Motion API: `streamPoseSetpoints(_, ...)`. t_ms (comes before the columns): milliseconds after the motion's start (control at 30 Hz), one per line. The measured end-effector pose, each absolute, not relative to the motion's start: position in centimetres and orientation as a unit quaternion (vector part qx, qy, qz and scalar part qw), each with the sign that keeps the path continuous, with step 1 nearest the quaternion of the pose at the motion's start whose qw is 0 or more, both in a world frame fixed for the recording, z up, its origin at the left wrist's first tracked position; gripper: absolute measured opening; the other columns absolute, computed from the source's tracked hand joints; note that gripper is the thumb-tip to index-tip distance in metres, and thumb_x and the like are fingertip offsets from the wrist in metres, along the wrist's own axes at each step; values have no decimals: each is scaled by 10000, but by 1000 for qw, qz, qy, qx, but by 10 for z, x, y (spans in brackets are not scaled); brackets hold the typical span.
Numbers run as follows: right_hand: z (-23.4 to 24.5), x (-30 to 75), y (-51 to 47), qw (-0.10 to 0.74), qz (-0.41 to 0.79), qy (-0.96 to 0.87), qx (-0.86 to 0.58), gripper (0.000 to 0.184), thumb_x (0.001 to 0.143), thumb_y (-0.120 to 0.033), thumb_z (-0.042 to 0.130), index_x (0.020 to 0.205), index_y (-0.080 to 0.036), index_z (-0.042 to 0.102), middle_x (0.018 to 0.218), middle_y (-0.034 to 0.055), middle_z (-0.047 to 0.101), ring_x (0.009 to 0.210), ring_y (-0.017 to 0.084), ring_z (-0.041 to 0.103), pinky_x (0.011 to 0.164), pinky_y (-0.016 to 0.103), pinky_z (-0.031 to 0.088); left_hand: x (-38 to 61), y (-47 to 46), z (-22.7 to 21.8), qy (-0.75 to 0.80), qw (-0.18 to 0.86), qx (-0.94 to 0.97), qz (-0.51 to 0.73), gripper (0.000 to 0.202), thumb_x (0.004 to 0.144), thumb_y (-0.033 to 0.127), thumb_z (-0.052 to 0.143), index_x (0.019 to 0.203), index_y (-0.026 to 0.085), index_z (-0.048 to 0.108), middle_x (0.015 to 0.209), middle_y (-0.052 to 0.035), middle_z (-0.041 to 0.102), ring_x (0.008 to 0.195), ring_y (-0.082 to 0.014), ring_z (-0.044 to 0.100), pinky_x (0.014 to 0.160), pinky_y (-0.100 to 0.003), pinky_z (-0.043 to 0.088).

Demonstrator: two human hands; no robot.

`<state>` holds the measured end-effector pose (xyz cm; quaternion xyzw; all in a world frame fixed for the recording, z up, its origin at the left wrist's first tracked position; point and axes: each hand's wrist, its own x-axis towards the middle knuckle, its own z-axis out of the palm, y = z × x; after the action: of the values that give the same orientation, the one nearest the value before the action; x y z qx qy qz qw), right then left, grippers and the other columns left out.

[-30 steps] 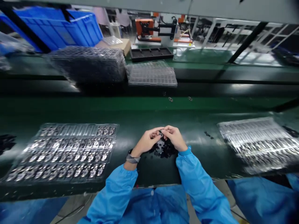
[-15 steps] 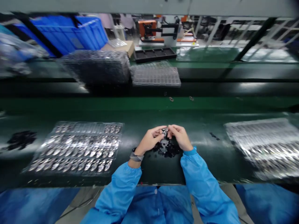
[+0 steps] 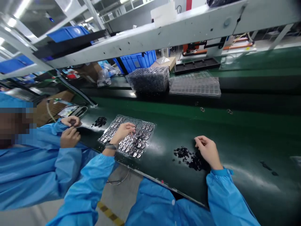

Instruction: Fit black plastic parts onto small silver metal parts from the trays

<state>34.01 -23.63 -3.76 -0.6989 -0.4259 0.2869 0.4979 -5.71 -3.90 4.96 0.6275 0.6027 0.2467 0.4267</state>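
Note:
My left hand (image 3: pixel 124 130) is over a clear plastic tray (image 3: pixel 154 125) filled with rows of small shiny metal parts (image 3: pixel 129 147). Its thumb and fingertips are pinched together above the upper middle of the tray; whatever they hold is too small to make out. My right hand (image 3: pixel 208 150) hovers by the right side of a pile of small black pieces (image 3: pixel 196 161) on the green work surface (image 3: pixel 164 135). Its thumb and index finger are closed, and I cannot see what, if anything, is between them.
A co-worker's hands (image 3: pixel 70 135) work at the left beside another black pile (image 3: pixel 100 121). Stacked clear trays (image 3: pixel 149 80), an empty clear tray (image 3: pixel 195 84) and a black tray (image 3: pixel 197 66) stand behind. Two metal parts (image 3: pixel 229 111) lie further back. A white beam (image 3: pixel 141 40) crosses above.
My view has turned left. My hands, together over the black pile with a small metal part before, are now apart: the left has moved to the tray, the right stays near the pile.

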Motion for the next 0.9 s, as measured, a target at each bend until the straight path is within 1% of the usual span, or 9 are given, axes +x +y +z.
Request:
streamPoseSetpoints(233, -43, 344, -233, 491, 277, -439, -699, 466, 859, -637, 582, 808, -185, 681, 618, 71, 683, 570, 219, 643, 580, 316, 489, -39, -5, 15, 628, 380, 650, 199, 353, 718, 370, 834, 873, 128, 629, 660, -55, 697, 482, -139, 576, 483, -242, 382)
streamPoseSetpoints(333, -43, 344, -233, 481, 276, -444, -704, 422, 870, -592, 571, 816, -188, 678, 634, 75, 693, 588, 225, 653, 600, 320, 488, -37, -2, 9, 628, 343, 676, 174, 315, 787, 363, 780, 933, 107, 670, 689, -74, 717, 498, -153, 594, 506, -255, 418)
streamPoseSetpoints(400, -42, 344, -234, 472, 272, -451, -707, 401, 875, -568, 555, 808, -191, 674, 638, 76, 698, 592, 226, 657, 607, 320, 480, -39, 1, 7, 630, 303, 698, 155, 281, 828, 335, 736, 980, 100, 709, 695, -81, 724, 557, -182, 634, 572, -277, 472)
streamPoseSetpoints(467, -41, 343, -235, 465, 264, -458, -710, 382, 877, -544, 541, 805, -193, 674, 639, 73, 701, 598, 226, 663, 617, 320, 474, -41, 4, 7, 630, 247, 723, 141, 256, 842, 314, 715, 1002, 117, 752, 734, -95, 740, 704, -231, 693, 691, -307, 517)
streamPoseSetpoints(533, -40, 343, -235, 459, 256, -462, -714, 366, 877, -526, 535, 814, -194, 676, 648, 70, 707, 610, 226, 671, 629, 316, 470, -43, 5, 7, 626, 189, 746, 129, 237, 850, 306, 700, 1005, 149, 787, 834, -116, 764, 892, -278, 714, 824, -336, 525)
streamPoseSetpoints(600, -40, 343, -235, 454, 252, -464, -717, 356, 876, -516, 532, 820, -196, 677, 657, 66, 712, 619, 224, 675, 636, 311, 465, -44, 5, 6, 615, 145, 767, 117, 231, 864, 297, 673, 1006, 173, 807, 956, -128, 774, 1011, -299, 700, 923, -356, 510)
streamPoseSetpoints(700, -40, 344, -235, 448, 252, -467, -719, 351, 875, -513, 522, 809, -202, 671, 656, 62, 709, 616, 222, 667, 628, 307, 452, -43, 2, 1, 590, 104, 794, 100, 247, 889, 266, 623, 1008, 172, 818, 1044, -133, 762, 1041, -295, 692, 989, -366, 494)
streamPoseSetpoints(800, -41, 344, -235, 441, 253, -469, -723, 344, 873, -510, 519, 808, -206, 669, 661, 59, 708, 624, 224, 663, 632, 308, 445, -42, 0, -4, 571, 77, 812, 93, 286, 911, 254, 577, 1039, 153, 813, 1049, -142, 743, 1041, -293, 682, 1003, -378, 495)
streamPoseSetpoints(900, -41, 344, -235, 439, 251, -469, -724, 340, 876, -506, 518, 810, -207, 667, 663, 61, 707, 632, 227, 664, 638, 308, 443, -43, -5, -7, 562, 53, 820, 97, 321, 924, 280, 559, 1092, 143, 796, 1081, -157, 721, 1094, -312, 652, 1032, -415, 486)
